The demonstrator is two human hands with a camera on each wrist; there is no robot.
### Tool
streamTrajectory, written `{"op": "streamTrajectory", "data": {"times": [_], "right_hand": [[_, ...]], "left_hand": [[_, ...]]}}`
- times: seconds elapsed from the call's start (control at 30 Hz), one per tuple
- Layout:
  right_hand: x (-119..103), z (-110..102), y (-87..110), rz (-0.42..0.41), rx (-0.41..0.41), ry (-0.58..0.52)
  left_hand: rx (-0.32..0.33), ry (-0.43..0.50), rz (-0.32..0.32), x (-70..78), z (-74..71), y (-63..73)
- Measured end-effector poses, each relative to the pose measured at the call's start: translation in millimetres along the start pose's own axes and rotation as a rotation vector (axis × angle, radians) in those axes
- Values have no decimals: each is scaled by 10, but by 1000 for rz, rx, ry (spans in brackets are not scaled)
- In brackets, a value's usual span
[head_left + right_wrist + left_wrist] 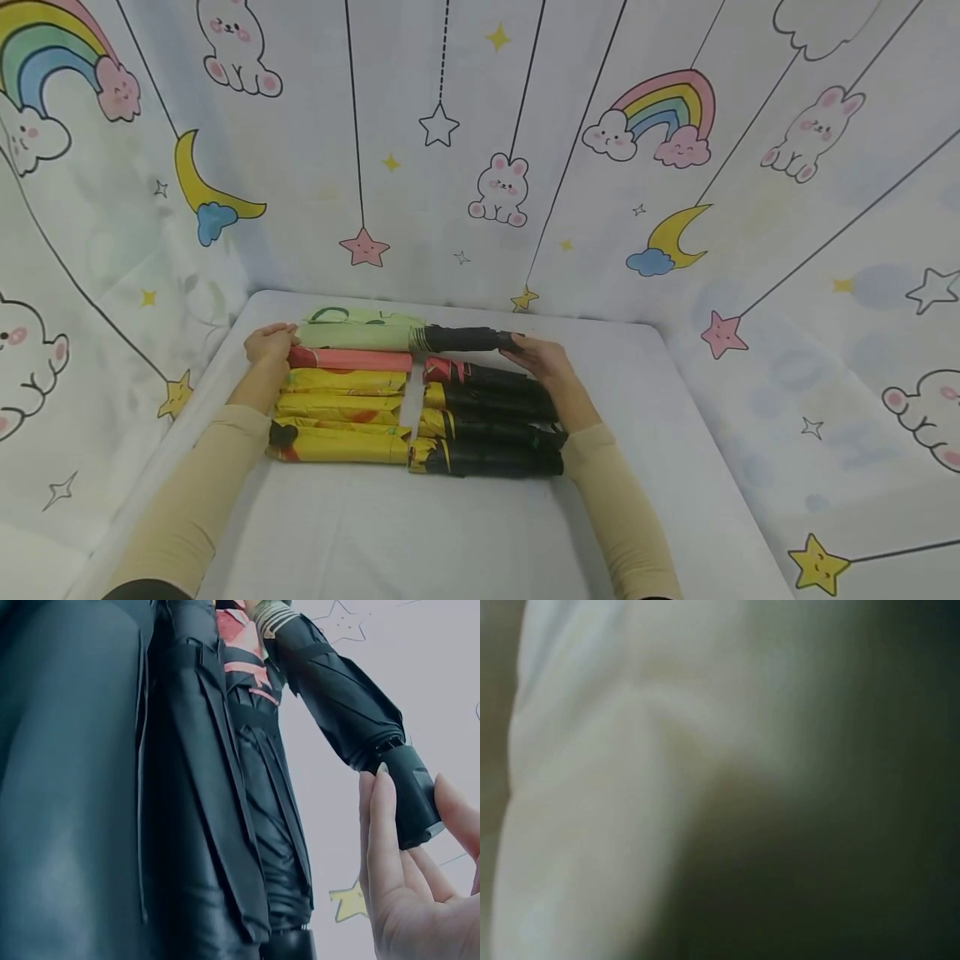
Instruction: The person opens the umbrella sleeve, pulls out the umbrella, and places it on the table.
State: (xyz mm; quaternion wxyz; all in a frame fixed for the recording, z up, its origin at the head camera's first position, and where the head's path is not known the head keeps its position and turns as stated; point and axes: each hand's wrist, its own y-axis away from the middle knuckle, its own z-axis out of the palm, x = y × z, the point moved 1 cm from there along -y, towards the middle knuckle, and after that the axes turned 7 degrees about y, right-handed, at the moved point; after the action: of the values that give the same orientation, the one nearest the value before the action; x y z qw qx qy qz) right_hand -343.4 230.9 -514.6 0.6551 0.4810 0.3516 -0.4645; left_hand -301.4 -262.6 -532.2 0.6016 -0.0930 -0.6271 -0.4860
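Note:
In the head view, my right hand [542, 357] holds the handle end of a black folded umbrella [465, 338] with pale stripes. The right wrist view shows thumb and fingers pinching its black handle [409, 799]. My left hand [272, 343] grips the left end of a light green folded bundle [352, 335], which meets the striped end of that umbrella. Just below lie a red folded bundle [352, 359] and a red-and-black folded umbrella [495, 374]. Blurred pale cloth [592, 787] fills much of the left wrist view, where the hand is hidden.
Several yellow folded bundles [341, 446] lie stacked in rows at the left, beside several yellow-and-black folded umbrellas [495, 458]. A narrow gap separates the two columns. The white-covered table [375, 533] ends at cloth walls [300, 167] printed with stars, rabbits and rainbows.

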Motion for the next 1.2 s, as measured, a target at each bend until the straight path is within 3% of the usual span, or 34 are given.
{"op": "streamTrajectory", "data": {"times": [0.6, 1.2], "right_hand": [[-39, -313, 62, 10, 10, 5], [-193, -525, 188, 7, -74, 72]], "left_hand": [[3, 21, 6, 1, -29, 33], [13, -10, 9, -1, -37, 25]]}}
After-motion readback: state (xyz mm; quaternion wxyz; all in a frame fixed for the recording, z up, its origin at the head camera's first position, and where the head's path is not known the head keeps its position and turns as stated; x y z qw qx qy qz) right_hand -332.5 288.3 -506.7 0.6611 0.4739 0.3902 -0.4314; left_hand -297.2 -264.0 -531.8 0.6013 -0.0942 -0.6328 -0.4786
